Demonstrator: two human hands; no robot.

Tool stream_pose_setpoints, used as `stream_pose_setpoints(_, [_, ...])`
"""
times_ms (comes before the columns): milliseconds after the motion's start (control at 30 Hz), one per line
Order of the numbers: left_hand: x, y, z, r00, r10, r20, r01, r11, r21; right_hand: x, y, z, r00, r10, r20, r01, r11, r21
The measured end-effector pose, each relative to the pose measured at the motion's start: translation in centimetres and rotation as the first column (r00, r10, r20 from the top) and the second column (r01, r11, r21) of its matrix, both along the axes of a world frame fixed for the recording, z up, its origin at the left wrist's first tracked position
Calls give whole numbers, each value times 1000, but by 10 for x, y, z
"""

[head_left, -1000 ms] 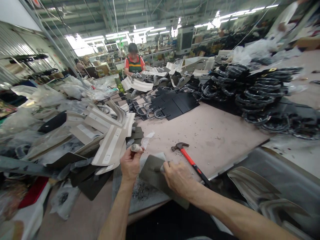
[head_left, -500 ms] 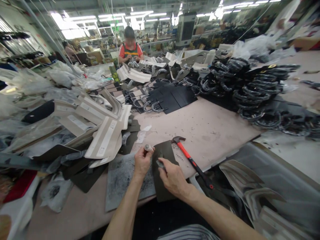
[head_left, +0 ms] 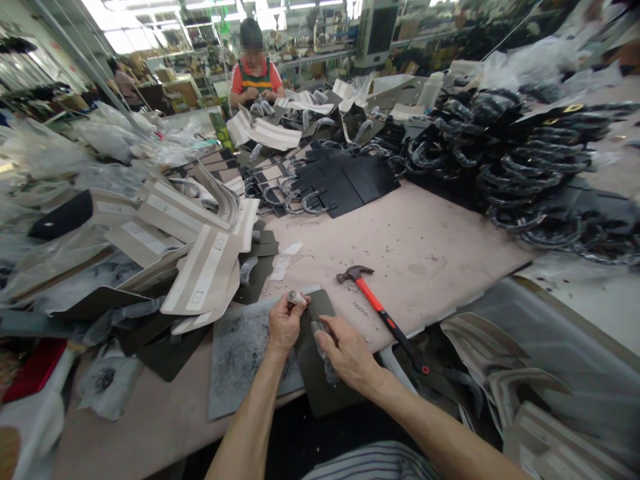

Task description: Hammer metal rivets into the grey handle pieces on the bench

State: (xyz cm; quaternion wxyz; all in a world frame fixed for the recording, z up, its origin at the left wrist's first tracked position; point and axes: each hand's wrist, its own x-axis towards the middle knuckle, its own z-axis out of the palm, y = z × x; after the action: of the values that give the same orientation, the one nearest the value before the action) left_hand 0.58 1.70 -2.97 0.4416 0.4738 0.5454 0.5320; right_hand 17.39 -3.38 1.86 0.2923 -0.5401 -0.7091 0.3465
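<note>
My left hand [head_left: 284, 323] is closed around a small tube with a whitish round end [head_left: 295, 297]; its exact kind does not show. In my right hand [head_left: 353, 353] the fingers are closed on a plastic-wrapped bag handle [head_left: 323, 350], its near end trailing below the fingers. The far end of that handle meets the left fingertips. Beneath both lies a dark olive panel [head_left: 327, 395], partly over a grey scuffed slab [head_left: 240, 367]. To the right rests a claw hammer [head_left: 381, 312] with a red and black handle, apart from both hands.
Small metal bits [head_left: 361, 308] are scattered by the hammer. Beige-lined panels [head_left: 200, 273] pile up at left. Black panels [head_left: 350, 183] and wrapped black handles [head_left: 530, 167] lie farther back. A grey bin [head_left: 565, 333] holds panels at right. A co-worker [head_left: 255, 77] sits across the table.
My right hand has drawn the wrapped handle up along the panel, so more of it shows. The panel has shifted slightly left and nearer. The view has tilted down a little.
</note>
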Motion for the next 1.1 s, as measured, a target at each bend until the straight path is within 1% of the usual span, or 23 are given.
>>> stream_pose_setpoints(33, [0,0,0,1000,-3,4,3,1000,-6,7,5,0,998,-58,18,57,997,48])
stream_pose_setpoints(100, [0,0,1,1000,-6,-8,6,1000,-13,25,17,-1,978,-187,95,170,972,162])
stream_pose_setpoints(167, [1,0,3,999,-7,-35,7,1000,-13,49,30,-4,929,-293,225,235,939,250])
stream_pose_setpoints(200, [1,0,3,999,-9,-47,9,1000,-10,61,36,-6,893,-329,306,251,930,269])
stream_pose_setpoints(267, [0,1,4,999,-15,-50,14,1000,-5,81,42,-11,812,-344,471,261,936,235])
stream_pose_setpoints(333, [0,2,4,999,-35,-36,35,999,-9,94,43,-17,749,-283,599,257,957,132])
stream_pose_setpoints(400, [-2,2,3,998,-57,-30,57,998,-12,99,40,-21,726,-204,657,247,969,28])
stream_pose_setpoints(433, [-2,3,3,997,-65,-38,65,998,-11,100,39,-23,738,-183,649,254,967,-15])
stream_pose_setpoints(500, [-2,3,4,994,-76,-79,77,997,3,100,38,-23,824,-204,528,317,939,-132])
stream_pose_setpoints(567, [-2,3,8,984,-85,-155,89,996,23,100,41,-21,903,-262,341,368,880,-299])
stream_pose_setpoints(600, [-1,2,10,977,-85,-198,93,995,34,99,44,-18,925,-279,258,363,849,-384])
stream_pose_setpoints(667, [1,1,14,959,-70,-275,88,995,53,98,49,-12,954,-267,137,299,805,-512])
stream_pose_setpoints(733, [4,-1,16,949,-30,-314,56,996,73,93,50,-2,972,-233,36,208,774,-598])
stream_pose_setpoints(800, [7,-3,16,946,11,-324,19,996,87,85,48,12,973,-223,-59,131,745,-654])
stream_pose_setpoints(833, [8,-4,15,946,21,-325,9,996,91,81,45,21,969,-228,-99,107,742,-662])
stream_pose_setpoints(867, [9,-4,14,945,22,-327,10,995,95,76,41,30,963,-232,-134,93,758,-646])
stream_pose_setpoints(900, [10,-5,13,943,13,-332,21,995,98,72,37,39,962,-220,-162,84,802,-592])
stream_pose_setpoints(933, [10,-6,12,940,4,-342,34,994,105,69,32,47,968,-188,-168,82,866,-494])
stream_pose_setpoints(967, [10,-6,11,935,-2,-354,45,992,114,66,28,55,981,-140,-138,83,932,-354])
stream_pose_setpoints(1000, [9,-7,10,930,-6,-368,56,991,125,64,25,62,994,-85,-64,71,979,-193])
stream_pose_setpoints(1033, [9,-7,9,924,-6,-383,62,989,136,64,22,67,998,-32,49,34,999,-41])
stream_pose_setpoints(1067, [9,-8,8,918,0,-396,63,987,145,63,20,71,983,16,184,-29,997,69])
stream_pose_setpoints(1100, [8,-8,8,912,4,-411,63,987,150,64,20,74,947,63,316,-107,986,125])
